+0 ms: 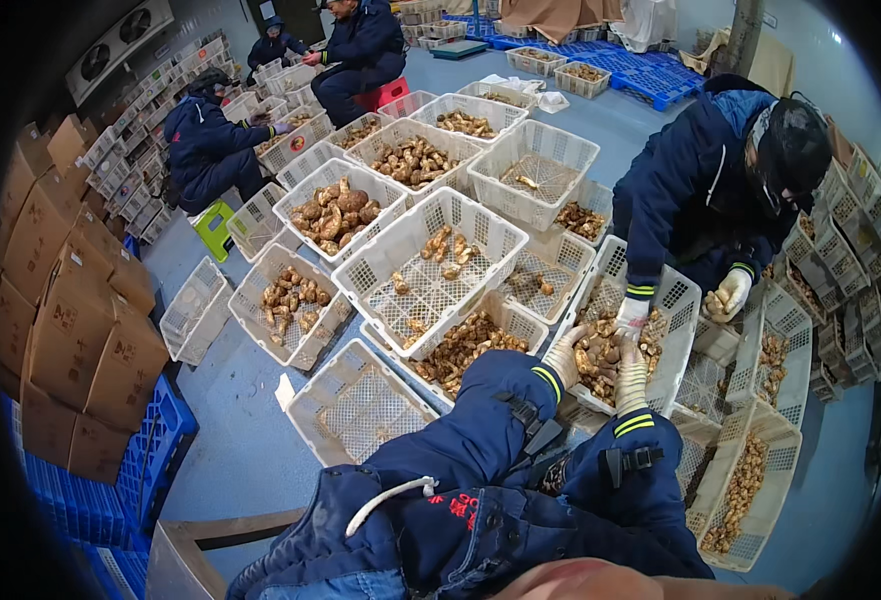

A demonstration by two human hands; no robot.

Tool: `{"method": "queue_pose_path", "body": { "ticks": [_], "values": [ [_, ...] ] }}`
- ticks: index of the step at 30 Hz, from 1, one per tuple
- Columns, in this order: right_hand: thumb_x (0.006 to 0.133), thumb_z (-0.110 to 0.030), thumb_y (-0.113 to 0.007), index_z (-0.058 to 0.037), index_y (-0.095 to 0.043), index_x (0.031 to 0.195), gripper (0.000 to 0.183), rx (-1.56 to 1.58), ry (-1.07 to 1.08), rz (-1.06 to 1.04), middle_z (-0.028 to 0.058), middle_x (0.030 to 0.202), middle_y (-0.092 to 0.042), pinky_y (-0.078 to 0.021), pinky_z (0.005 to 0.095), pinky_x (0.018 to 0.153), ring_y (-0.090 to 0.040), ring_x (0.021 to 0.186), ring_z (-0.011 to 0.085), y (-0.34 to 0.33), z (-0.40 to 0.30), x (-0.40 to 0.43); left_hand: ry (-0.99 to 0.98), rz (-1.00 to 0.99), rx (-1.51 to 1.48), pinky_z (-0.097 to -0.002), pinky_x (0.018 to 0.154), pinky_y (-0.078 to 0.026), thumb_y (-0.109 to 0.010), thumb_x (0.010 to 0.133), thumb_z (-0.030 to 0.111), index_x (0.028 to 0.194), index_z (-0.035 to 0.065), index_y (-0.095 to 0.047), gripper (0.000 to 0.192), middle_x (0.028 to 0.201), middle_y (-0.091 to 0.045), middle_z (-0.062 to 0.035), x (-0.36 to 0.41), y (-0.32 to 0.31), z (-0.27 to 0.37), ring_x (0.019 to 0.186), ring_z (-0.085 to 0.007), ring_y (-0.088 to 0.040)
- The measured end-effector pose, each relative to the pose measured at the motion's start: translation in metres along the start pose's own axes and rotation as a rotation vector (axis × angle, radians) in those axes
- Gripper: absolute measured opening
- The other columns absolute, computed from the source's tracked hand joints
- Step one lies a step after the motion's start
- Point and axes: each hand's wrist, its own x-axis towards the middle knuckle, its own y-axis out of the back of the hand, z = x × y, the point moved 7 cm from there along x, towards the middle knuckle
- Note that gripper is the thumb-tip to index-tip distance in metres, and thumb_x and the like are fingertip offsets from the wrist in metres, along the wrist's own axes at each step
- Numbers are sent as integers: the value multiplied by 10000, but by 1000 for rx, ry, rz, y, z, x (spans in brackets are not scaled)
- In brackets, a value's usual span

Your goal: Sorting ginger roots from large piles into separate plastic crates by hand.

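My left hand (pixel 565 355), in a pale knit glove, is at the near left edge of a white plastic crate (pixel 686 330) of brown mushrooms (pixel 598 360). Its fingers touch mushrooms, but whether they grip one is not clear. Beside it, my right hand (pixel 631 375), gloved the same way, reaches into the crate with its fingertips among the mushrooms. A co-worker's gloved hand (pixel 633 315) meets its fingertips from the far side. The co-worker's other hand (pixel 727 295) holds a few pale mushrooms off to the right. Both my sleeves are dark blue with yellow stripes.
More white crates of mushrooms (pixel 470 349) spread ahead and to the left. A large crate (pixel 429 274) is stacked on others. A co-worker (pixel 703 172) leans in from the right. Other people sit at the back left. Cardboard boxes (pixel 72 322) stand on blue pallets (pixel 159 442); a metal-edged frame (pixel 185 555) is near.
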Motion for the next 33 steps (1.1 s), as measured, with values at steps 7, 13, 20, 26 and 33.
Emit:
{"method": "queue_pose_path", "body": {
  "ticks": [7, 13, 20, 26, 33],
  "values": [
    [886, -518, -458, 57, -459, 1179, 645, 85, -66, -76, -12, 645, -486, -371, 229, 499, -454, 555, 91, -13, 8, -2, -11, 13, -74, -225, 545, -500, -592, 856, 214, 995, 85, -554, 193, 880, -591, -48, -4, 0, 4, 662, -151, -582],
    [880, -538, -451, 33, -491, 1095, 611, 110, -137, -187, -23, 661, -492, -365, 208, 491, -432, 530, 84, -27, 6, -5, -3, -31, -62, -234, 533, -510, -582, 856, 217, 979, 84, -556, 183, 821, -597, -39, 1, 5, 5, 621, -140, -571],
    [796, -473, -616, -66, -531, 1105, 518, 47, -79, -59, -14, 684, -512, -417, 258, 545, -463, 555, 94, -16, -3, -12, 17, -30, -47, -267, 561, -499, -604, 834, 226, 1035, 97, -557, 243, 890, -596, -30, 4, 2, 1, 663, -129, -578],
    [837, -454, -573, -59, -595, 1027, 439, -222, 18, -40, -8, 678, -510, -441, 270, 479, -471, 519, 117, -13, -6, -10, 4, -17, 9, -208, 555, -466, -621, 832, 227, 1040, 88, -559, 258, 918, -584, -30, -2, 1, 8, 676, -113, -563],
    [858, -596, -441, -2, -584, 1081, 650, -207, -5, -213, 27, 773, -611, -452, 234, 534, -530, 597, 120, -16, 4, -6, 60, 26, -45, -293, 580, -488, -601, 839, 241, 956, 102, -556, 187, 837, -592, -48, -14, -6, 5, 614, -154, -544]
  ]
}}
